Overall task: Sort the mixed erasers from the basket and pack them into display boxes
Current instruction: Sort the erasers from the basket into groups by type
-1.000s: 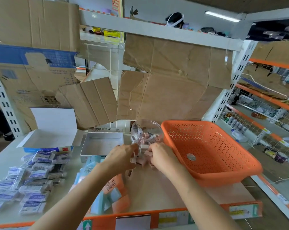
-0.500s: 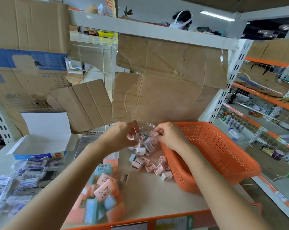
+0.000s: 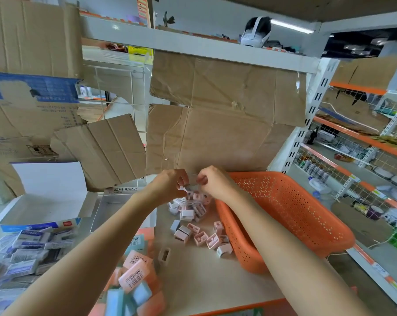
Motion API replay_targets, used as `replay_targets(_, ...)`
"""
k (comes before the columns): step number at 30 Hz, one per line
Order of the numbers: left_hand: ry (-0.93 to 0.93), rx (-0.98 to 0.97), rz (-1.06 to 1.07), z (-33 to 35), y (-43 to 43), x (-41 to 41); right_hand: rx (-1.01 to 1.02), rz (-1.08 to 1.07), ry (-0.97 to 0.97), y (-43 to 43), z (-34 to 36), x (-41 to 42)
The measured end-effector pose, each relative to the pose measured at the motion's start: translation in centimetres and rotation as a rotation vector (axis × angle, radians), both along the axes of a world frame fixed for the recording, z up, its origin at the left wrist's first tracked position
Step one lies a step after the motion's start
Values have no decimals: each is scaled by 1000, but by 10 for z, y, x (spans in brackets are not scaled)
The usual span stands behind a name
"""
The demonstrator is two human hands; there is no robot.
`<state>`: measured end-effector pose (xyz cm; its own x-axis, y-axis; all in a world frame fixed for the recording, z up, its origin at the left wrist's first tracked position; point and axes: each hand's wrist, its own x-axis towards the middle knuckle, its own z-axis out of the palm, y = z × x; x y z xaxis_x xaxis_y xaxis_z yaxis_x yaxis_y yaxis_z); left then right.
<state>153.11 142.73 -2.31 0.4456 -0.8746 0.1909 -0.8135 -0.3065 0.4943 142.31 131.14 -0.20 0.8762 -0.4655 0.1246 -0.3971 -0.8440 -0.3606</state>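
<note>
two bare forearms reach in from the bottom edge, with no sleeve showing on either as far as the frame runs. the left hand (image 3: pixel 170 185) and the right hand (image 3: pixel 212 182) are bare too: no glove, ring, watch or band shows on the wrists or fingers. the nails are too small and blurred to tell.

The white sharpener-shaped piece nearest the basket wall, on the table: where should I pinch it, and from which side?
Likely from above and the left. The white piece lies flat on the table, its right end close to the orange basket wall, pink ones crowding behind. Pinch its two long sides; the near side looks free.
</note>
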Motion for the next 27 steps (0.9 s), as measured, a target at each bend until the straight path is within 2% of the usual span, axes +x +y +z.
replay_targets(10, -47, -50, -71, 5, 40, -4, 56, 60, -81, 14, -1, -31)
replay_targets(14, -36, 67, -131, -1, 61, -15, 121, 98, -98, 34, -5, -48)
replay_targets(18, -74, 214, -148, -17, 72, -23, 168, 122, -28, 52, -18, -57)
replay_targets(22, -142, 291, -99, -33, 70, -26, 55, 73, 47, 61, -39, -54)
replay_targets(27, -158, 296, -72, -41, 61, -28, -15, 16, 126, 71, -55, -45)
